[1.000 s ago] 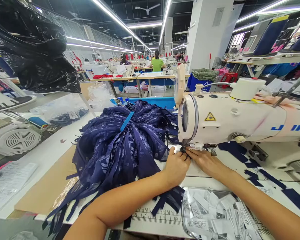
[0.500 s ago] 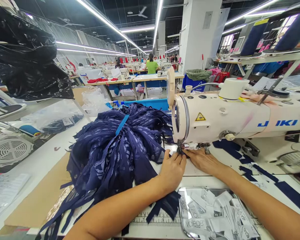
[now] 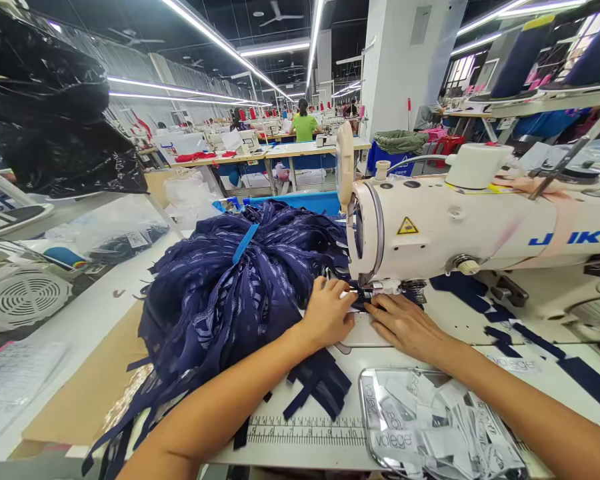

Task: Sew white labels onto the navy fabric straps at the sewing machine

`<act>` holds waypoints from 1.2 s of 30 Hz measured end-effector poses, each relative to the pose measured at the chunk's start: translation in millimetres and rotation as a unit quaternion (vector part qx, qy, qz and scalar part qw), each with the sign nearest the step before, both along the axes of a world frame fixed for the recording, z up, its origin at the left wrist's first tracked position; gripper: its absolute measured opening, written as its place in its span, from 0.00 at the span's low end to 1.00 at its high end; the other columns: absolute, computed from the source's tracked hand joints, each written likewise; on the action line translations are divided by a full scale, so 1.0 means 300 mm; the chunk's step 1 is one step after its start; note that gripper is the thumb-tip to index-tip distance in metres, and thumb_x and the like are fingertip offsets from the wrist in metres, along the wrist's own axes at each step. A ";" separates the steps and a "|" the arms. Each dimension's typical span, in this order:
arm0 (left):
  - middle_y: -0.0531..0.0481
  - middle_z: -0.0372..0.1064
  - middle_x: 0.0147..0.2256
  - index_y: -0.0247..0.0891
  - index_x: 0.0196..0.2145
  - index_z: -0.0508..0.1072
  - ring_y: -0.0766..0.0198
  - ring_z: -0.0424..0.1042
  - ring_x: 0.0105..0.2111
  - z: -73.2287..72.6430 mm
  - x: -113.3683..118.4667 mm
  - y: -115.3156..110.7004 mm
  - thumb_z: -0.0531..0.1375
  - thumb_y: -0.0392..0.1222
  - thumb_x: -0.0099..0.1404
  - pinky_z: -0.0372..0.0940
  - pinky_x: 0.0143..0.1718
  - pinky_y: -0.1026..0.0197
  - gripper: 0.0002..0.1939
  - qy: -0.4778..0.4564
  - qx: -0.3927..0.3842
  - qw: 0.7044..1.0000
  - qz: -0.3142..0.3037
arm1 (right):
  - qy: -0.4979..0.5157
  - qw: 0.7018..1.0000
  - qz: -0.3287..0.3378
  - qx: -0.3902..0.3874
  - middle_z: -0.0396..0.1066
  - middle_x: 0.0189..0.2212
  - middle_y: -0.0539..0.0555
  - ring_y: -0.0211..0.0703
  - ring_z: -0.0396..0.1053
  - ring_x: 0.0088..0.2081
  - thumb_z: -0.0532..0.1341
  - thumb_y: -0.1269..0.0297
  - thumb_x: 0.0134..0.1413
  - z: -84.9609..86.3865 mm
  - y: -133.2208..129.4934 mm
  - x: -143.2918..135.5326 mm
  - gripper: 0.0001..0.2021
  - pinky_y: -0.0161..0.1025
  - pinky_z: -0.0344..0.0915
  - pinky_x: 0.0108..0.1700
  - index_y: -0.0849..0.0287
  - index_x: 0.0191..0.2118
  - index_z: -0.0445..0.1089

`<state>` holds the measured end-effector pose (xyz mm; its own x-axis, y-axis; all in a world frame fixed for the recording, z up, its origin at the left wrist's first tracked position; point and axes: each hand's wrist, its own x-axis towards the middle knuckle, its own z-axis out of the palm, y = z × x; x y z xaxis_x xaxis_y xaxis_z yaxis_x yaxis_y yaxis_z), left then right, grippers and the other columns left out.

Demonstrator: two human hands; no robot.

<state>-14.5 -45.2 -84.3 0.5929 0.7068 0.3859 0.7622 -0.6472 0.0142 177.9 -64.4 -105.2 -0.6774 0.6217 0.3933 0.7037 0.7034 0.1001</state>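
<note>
A cream sewing machine [image 3: 430, 227] has its needle and presser foot just beyond my fingers. Under the foot lies a small piece of navy fabric [image 3: 361, 301], mostly hidden. My left hand [image 3: 329, 313] is closed, its curled fingers pinching the fabric's left edge. To the right of the needle, my right hand [image 3: 405, 327] presses on the bed with fingers stretched out, their tips touching the fabric. A big bundle of navy fabric strips [image 3: 220, 273], tied with a blue band [image 3: 245, 243], heaps up left of the machine.
A metal tray [image 3: 367, 413] of printed white labels [image 3: 430, 420] sits in front, under my right forearm. Navy scraps [image 3: 540, 340] lie to the right. A printed ruler [image 3: 305, 435] runs along the table's front edge. Cardboard [image 3: 85, 380] is at left; thread cones [image 3: 520, 60] stand upper right.
My left hand has shifted slightly left and up from the needle. The right hand has drawn back from under the machine head, and more of its fingers show.
</note>
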 end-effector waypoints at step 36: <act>0.44 0.63 0.51 0.36 0.49 0.64 0.56 0.60 0.51 -0.031 -0.023 -0.053 0.52 0.34 0.60 0.45 0.54 0.41 0.18 0.122 -0.010 0.989 -0.082 | 0.020 0.997 0.066 0.017 0.68 0.42 0.60 0.46 0.66 0.41 0.48 0.73 0.54 -0.011 0.033 0.053 0.16 0.43 0.69 0.38 0.61 0.44 0.68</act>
